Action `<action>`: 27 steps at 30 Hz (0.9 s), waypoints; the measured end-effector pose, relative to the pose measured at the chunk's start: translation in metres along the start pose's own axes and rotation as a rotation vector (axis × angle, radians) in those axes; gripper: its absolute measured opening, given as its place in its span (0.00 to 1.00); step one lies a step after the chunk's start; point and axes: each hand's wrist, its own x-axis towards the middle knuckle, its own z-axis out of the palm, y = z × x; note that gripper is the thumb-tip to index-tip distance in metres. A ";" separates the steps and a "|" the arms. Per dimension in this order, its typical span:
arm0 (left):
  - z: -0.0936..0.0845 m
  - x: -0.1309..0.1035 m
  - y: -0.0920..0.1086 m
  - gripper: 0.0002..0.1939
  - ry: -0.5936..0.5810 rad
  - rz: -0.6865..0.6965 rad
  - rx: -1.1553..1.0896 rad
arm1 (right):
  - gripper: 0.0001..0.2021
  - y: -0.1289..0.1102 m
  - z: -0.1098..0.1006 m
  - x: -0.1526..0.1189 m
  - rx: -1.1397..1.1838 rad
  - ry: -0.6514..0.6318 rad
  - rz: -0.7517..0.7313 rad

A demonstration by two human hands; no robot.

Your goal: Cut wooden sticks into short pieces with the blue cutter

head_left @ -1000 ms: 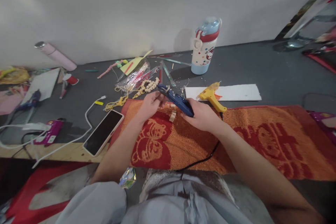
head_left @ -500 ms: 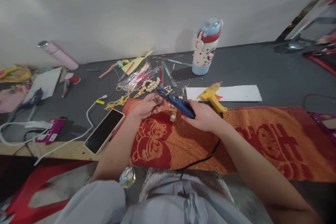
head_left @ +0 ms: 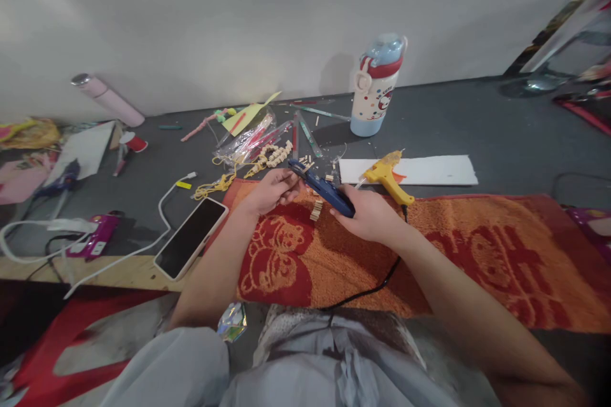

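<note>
My right hand [head_left: 370, 216] is closed around the handle of a dark blue corded tool [head_left: 324, 192], long and slim like a small hair straightener. Its far end points up and left, to the fingers of my left hand [head_left: 279, 189]. Those fingers are bent together in a pinch beside the tip; whatever they hold is too small or hidden to make out. Just below the tool, a short row of small pale wooden-looking pieces [head_left: 316, 210] lies on an orange and red towel [head_left: 353, 267]. More pale bits [head_left: 308, 162] are scattered behind the tool.
A yellow glue gun [head_left: 384, 172] rests on a white board [head_left: 443, 170]. Behind it stands a cartoon bottle [head_left: 375, 92]. Leftward lie a phone [head_left: 191, 238], a white cable [head_left: 165, 210], yellow cord [head_left: 212, 189] and plastic packets [head_left: 248, 140]. A pink flask [head_left: 109, 100] lies by the wall.
Almost nothing differs. The whole view has shifted very slightly, while both hands and the blue tool keep nearly the same pose.
</note>
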 end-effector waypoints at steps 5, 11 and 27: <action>0.003 0.000 0.002 0.25 0.025 -0.004 0.027 | 0.13 0.000 0.001 0.000 0.012 0.011 0.000; 0.003 0.000 0.001 0.25 0.032 0.007 0.025 | 0.13 0.001 0.001 0.000 0.001 0.009 0.005; 0.001 -0.003 0.007 0.24 -0.045 0.027 0.078 | 0.13 0.002 -0.006 0.000 0.012 -0.055 -0.007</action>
